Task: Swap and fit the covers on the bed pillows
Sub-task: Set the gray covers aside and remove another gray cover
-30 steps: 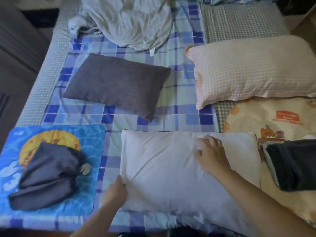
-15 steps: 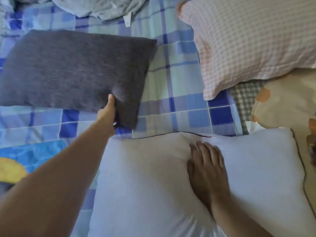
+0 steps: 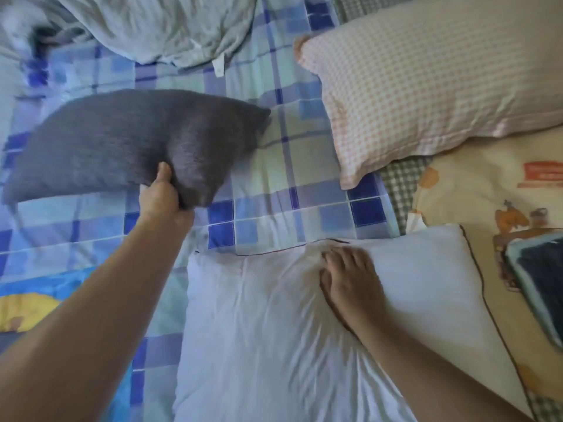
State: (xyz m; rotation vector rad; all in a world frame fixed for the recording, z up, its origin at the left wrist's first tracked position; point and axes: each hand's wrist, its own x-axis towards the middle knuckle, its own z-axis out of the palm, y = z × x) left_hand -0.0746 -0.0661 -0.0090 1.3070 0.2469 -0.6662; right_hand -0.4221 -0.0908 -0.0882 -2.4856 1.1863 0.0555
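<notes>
Left hand [image 3: 163,199] is grasping the near edge of the grey pillow [image 3: 122,141], thumb lying on top and fingers tucked beneath, at centre left of the frame. That edge is bunching and lifting under the grip, while the rest of the grey pillow is lying on the blue check sheet [image 3: 289,184].

Right hand [image 3: 350,275] is resting palm down on the white pillow [image 3: 274,345] near its far edge, at lower centre. Its fingers are curling into the fabric, which is puckering around the fingertips; whether they are actually pinching a fold cannot be told.

White pillow is occupying the lower centre of the frame, its dark piping running along the far and right edges.

Pink check pillow [image 3: 426,86] is lying at upper right, its near edge overlapping a cream printed cover [image 3: 487,184]. A crumpled pale cloth [image 3: 158,25] is sitting at the top of the frame, just beyond the grey pillow. A blue and yellow printed cover [image 3: 36,296] is showing at lower left, partly hidden by the left forearm. A dark folded item [image 3: 542,269] is lying at the right edge, on the cream printed cover.
</notes>
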